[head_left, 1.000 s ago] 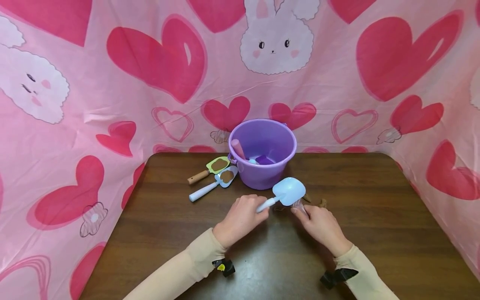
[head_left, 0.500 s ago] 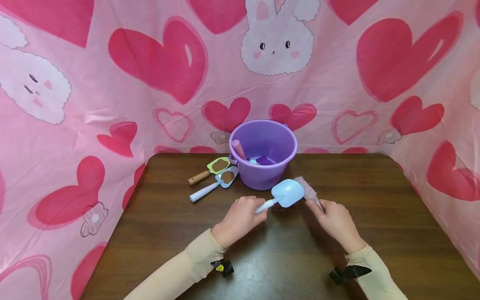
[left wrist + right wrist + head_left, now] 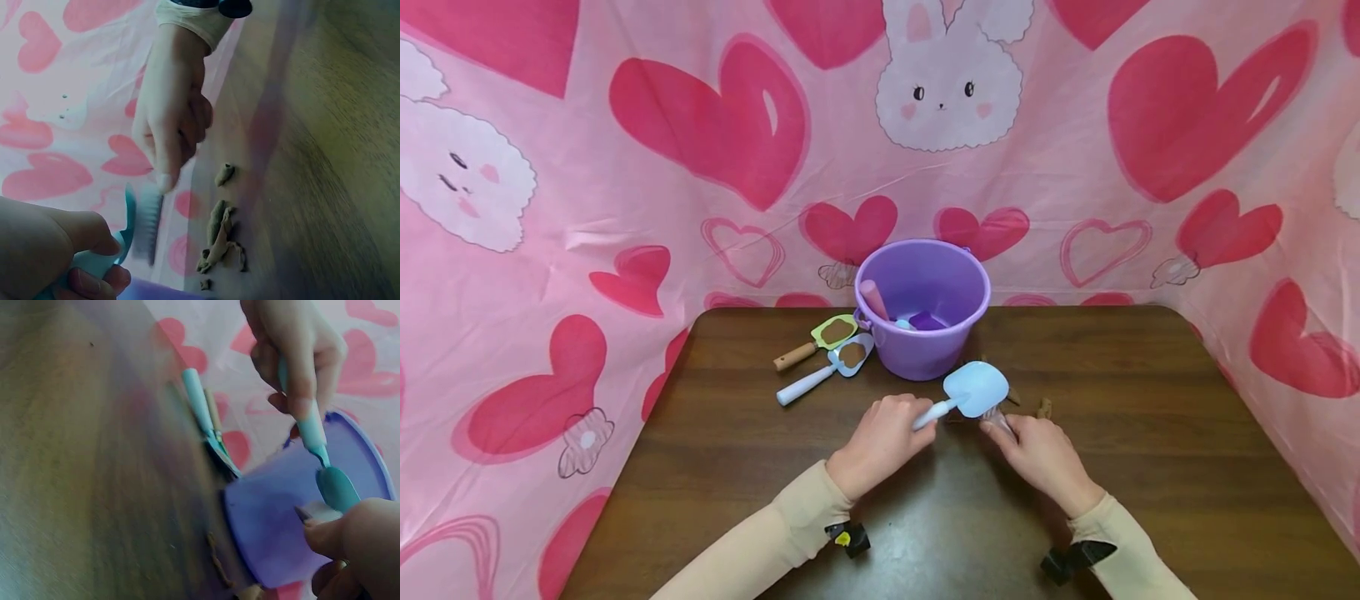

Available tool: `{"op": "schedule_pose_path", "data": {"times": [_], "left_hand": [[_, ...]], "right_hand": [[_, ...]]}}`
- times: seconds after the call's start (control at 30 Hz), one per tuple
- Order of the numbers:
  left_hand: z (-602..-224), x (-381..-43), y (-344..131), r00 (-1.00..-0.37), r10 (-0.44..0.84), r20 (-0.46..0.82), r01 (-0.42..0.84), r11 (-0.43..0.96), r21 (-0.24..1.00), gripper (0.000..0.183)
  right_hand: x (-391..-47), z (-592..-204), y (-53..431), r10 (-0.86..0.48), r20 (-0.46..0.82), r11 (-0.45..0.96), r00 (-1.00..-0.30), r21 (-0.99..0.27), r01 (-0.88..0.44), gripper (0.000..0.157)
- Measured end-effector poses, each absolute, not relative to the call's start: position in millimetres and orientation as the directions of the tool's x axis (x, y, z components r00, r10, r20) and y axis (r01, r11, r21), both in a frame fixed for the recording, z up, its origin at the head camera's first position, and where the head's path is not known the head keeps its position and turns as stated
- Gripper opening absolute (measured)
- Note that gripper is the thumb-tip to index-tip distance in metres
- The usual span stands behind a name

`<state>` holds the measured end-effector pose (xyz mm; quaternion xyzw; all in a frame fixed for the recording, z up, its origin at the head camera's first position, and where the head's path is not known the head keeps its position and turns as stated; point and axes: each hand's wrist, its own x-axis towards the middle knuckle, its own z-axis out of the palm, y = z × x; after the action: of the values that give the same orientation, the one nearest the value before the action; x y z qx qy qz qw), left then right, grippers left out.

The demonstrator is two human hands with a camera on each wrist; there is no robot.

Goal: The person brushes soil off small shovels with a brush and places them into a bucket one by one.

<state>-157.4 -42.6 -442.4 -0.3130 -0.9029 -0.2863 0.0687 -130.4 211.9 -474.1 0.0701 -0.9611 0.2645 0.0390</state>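
My left hand [image 3: 883,437] grips the white handle of a light blue toy shovel [image 3: 976,388], its blade raised in front of the bucket. In my right hand [image 3: 1048,462] is a brush with a clear pinkish handle [image 3: 1006,422]. In the head view its bristles are mostly hidden behind the blade. From the left wrist, the blurred bristles [image 3: 149,219] show close alongside the blade, pointing toward the bucket. Several brown clay-like scraps [image 3: 219,240] lie on the table just under the two hands.
A purple bucket [image 3: 917,354] stands at the back, with a pink handle [image 3: 873,300] and other toy pieces inside. Left of it lie a green shovel with a wooden handle [image 3: 795,357] and another light blue trowel [image 3: 805,389], both smeared brown. A heart-patterned cloth [image 3: 850,100] hangs behind.
Half a second ago the brush stood out to the right of the blade with its bristles showing. My right hand has since moved left, back to the blade. The shovel has barely moved.
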Motion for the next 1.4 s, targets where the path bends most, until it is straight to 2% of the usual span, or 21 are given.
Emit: {"op": "schedule_pose_path", "data": {"times": [0.2, 0.4, 0.53, 0.67, 0.8, 0.97, 1.1, 1.23, 1.4], "left_hand": [[-438.1, -156.4, -48.0, -0.806, 0.524, 0.277, 0.587, 0.644, 0.490, 0.026], [-429.9, -151.7, -52.9, -0.815, 0.514, 0.268, 0.574, 0.651, 0.497, 0.010], [-419.2, -147.5, -59.7, -0.810, 0.495, 0.314, 0.586, 0.671, 0.455, 0.003], [-401.8, -145.0, -67.9, -0.802, 0.451, 0.392, 0.592, 0.688, 0.419, 0.006], [-379.6, -148.4, -73.6, -0.796, 0.409, 0.446, 0.593, 0.677, 0.437, 0.009], [-354.7, -163.0, -74.3, -0.832, 0.355, 0.426, 0.545, 0.662, 0.514, 0.017], [-348.4, -178.6, -68.4, -0.854, 0.345, 0.390, 0.514, 0.679, 0.525, 0.007], [-352.8, -191.7, -58.8, -0.858, 0.327, 0.395, 0.499, 0.710, 0.496, 0.008], [-360.2, -202.9, -46.9, -0.859, 0.300, 0.414, 0.490, 0.715, 0.498, 0.016]], "right_hand": [[-134.1, -466.1, 229.5, -0.036, 0.147, 0.865, -0.988, -0.492, -0.105, 0.040], [-135.0, -467.4, 238.3, -0.051, 0.115, 0.864, -0.992, -0.494, -0.102, 0.034], [-135.2, -469.4, 241.3, -0.062, 0.074, 0.836, -0.995, -0.540, -0.092, 0.020], [-133.6, -471.2, 243.0, -0.083, 0.067, 0.843, -0.994, -0.528, -0.106, 0.011], [-130.5, -472.0, 242.4, -0.085, 0.032, 0.851, -0.996, -0.517, -0.090, 0.017], [-127.8, -471.4, 239.2, -0.071, -0.017, 0.851, -0.997, -0.523, -0.051, 0.038], [-126.5, -471.6, 237.1, -0.061, -0.048, 0.853, -0.997, -0.521, -0.028, 0.046], [-124.2, -472.7, 235.1, -0.047, -0.070, 0.859, -0.996, -0.513, -0.004, 0.047], [-122.4, -474.6, 233.8, -0.051, -0.069, 0.865, -0.996, -0.501, -0.010, 0.041]]}}
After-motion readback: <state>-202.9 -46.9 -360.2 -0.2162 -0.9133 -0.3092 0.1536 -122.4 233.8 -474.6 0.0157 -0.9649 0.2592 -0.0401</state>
